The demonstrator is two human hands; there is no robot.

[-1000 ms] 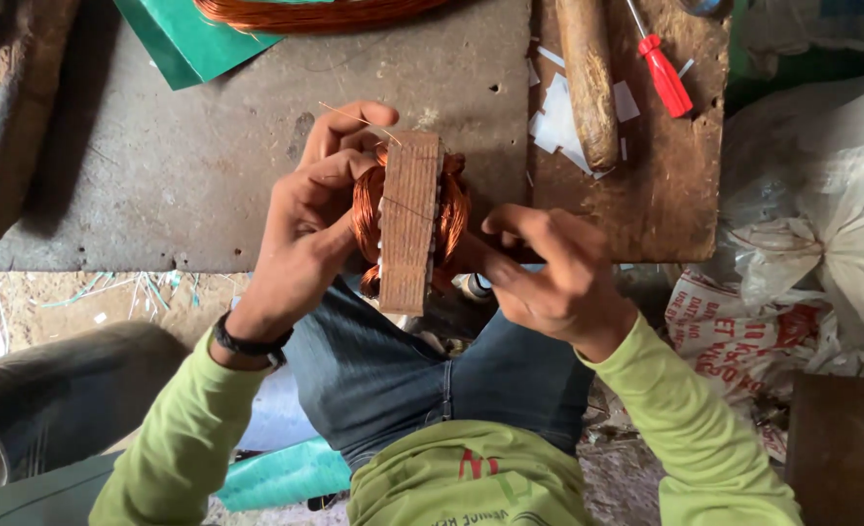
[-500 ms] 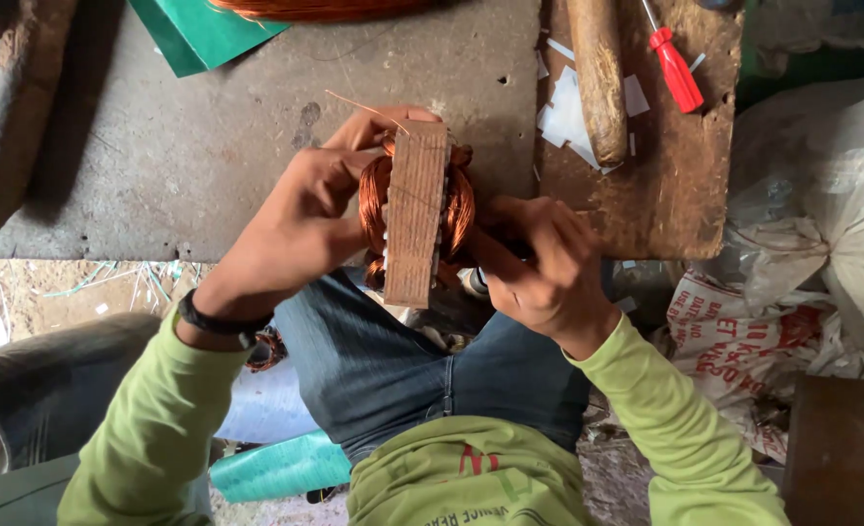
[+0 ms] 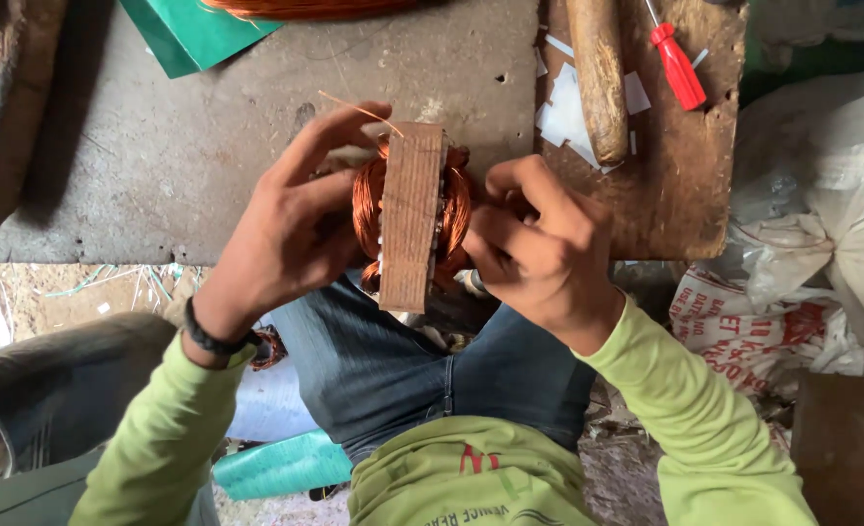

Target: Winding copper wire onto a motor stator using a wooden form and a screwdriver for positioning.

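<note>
A motor stator core (image 3: 411, 216), rusty brown and seen edge-on, was held upright between the two hands, above the near edge of a grey worn workbench (image 3: 159, 166) and over the person's lap. Copper wire coils (image 3: 366, 200) were bulging out on both sides of the core. The left hand (image 3: 291, 229) was closed around the left side of the coils, with the thumb and the forefinger reaching to the top of the core, where a small pale piece was pinched. One loose thin copper wire end (image 3: 359, 107) was sticking out above these fingers. The right hand (image 3: 539, 239) was curled against the right side of the coils, with the fingers bent and pressed on the winding; what was under the fingertips could not be seen.

On a wooden board (image 3: 685, 185) to the right, a wooden handle (image 3: 599, 83), a red screwdriver (image 3: 677, 66) and white paper scraps (image 3: 563, 112) were lying. A green sheet (image 3: 193, 34) was placed at the far edge of the bench. White sacks (image 3: 831, 224) were seen at the right.
</note>
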